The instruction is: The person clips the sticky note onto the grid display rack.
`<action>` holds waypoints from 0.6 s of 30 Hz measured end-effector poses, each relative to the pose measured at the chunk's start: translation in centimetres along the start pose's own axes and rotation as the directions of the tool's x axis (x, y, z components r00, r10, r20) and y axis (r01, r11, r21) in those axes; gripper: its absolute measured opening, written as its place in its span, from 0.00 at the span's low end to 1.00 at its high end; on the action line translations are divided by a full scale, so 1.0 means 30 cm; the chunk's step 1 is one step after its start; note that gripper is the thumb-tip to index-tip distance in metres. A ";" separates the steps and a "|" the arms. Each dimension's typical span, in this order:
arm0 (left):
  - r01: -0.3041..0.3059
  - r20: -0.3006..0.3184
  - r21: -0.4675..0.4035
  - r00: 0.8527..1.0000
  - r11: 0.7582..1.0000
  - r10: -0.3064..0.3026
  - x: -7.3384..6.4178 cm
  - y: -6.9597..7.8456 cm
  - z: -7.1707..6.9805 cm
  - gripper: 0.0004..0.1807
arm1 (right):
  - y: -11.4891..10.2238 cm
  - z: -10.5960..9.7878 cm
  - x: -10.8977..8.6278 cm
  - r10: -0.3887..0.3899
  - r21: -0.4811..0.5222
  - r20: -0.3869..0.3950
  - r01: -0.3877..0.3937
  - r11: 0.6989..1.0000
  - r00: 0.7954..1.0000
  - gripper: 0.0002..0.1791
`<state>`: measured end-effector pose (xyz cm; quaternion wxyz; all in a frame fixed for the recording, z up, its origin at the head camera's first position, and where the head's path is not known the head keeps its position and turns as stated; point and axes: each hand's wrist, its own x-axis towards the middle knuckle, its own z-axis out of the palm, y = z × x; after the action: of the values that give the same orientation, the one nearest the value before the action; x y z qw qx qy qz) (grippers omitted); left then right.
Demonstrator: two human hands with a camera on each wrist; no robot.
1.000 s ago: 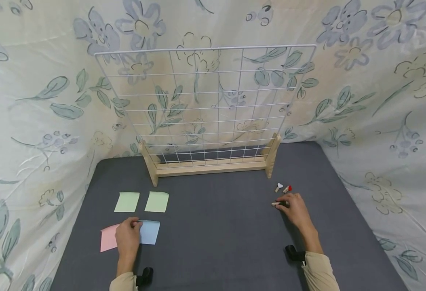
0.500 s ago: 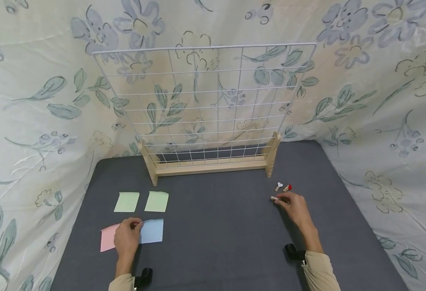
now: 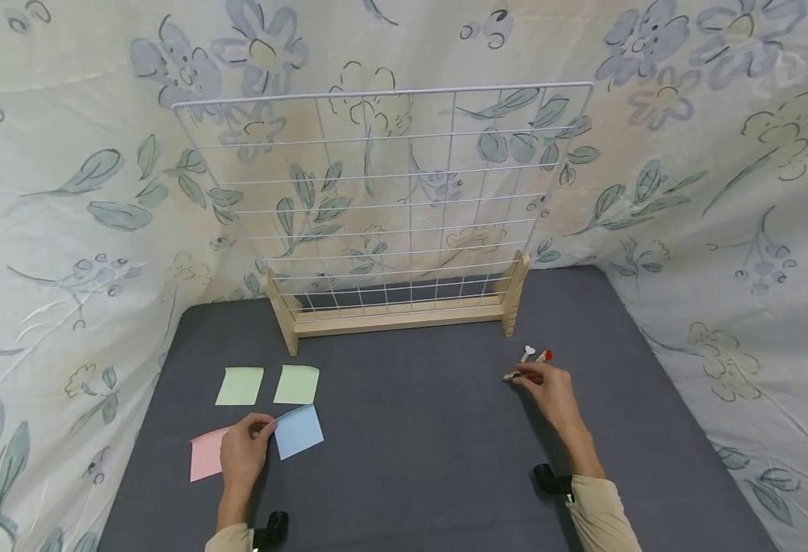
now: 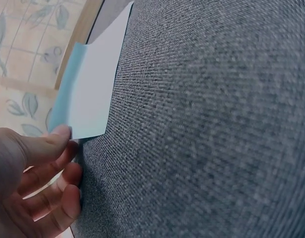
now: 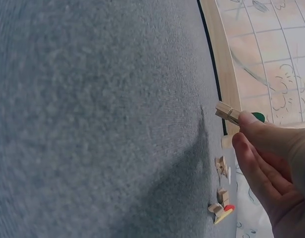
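My left hand (image 3: 241, 451) pinches the left corner of a blue sticky note (image 3: 298, 432) between thumb and finger. In the left wrist view the note (image 4: 95, 82) is tilted up from the dark cloth, its near corner under the thumb. Partly behind that hand lies a pink sticky note (image 3: 207, 454). My right hand (image 3: 549, 391) holds a small wooden clothespin (image 5: 227, 112) with a green piece on it, its free end pointing left. Beside the right hand lie clothespins with a white heart (image 3: 529, 351) and a red top (image 3: 546, 356); a yellow-topped clothespin (image 5: 219, 214) shows only in the right wrist view.
Two green sticky notes, one left (image 3: 240, 386) and one right (image 3: 297, 384), lie beyond the left hand. A white wire grid (image 3: 409, 192) stands upright in a wooden base (image 3: 400, 318) at the table's back. Floral cloth (image 3: 742, 307) surrounds the dark table (image 3: 418, 445).
The blue note has lifted off the table, swung right and tilted in the left hand's pinch. The right hand has shifted slightly left and away from the body with the clothespin.
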<state>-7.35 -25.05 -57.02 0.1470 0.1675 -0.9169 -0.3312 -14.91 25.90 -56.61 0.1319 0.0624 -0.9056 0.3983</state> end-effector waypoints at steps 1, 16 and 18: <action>-0.006 0.000 0.000 1.000 1.000 0.006 0.000 0.001 -0.001 0.03 | 0.000 0.002 0.000 0.001 0.003 -0.003 -0.001 1.000 1.000 0.14; 0.005 0.065 -0.176 0.998 0.984 0.007 0.003 0.008 -0.017 0.03 | -0.041 0.002 0.032 -0.080 0.046 -0.067 0.084 0.995 0.995 0.11; 0.041 0.088 -0.220 0.996 0.975 -0.022 0.003 0.011 -0.015 0.03 | -0.052 0.002 0.035 -0.086 0.075 -0.061 0.091 0.993 0.994 0.11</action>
<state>-7.32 -25.10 -56.46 0.1206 0.1502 -0.8768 -0.4405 -15.60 24.81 -55.24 0.1731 0.0960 -0.8815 0.4286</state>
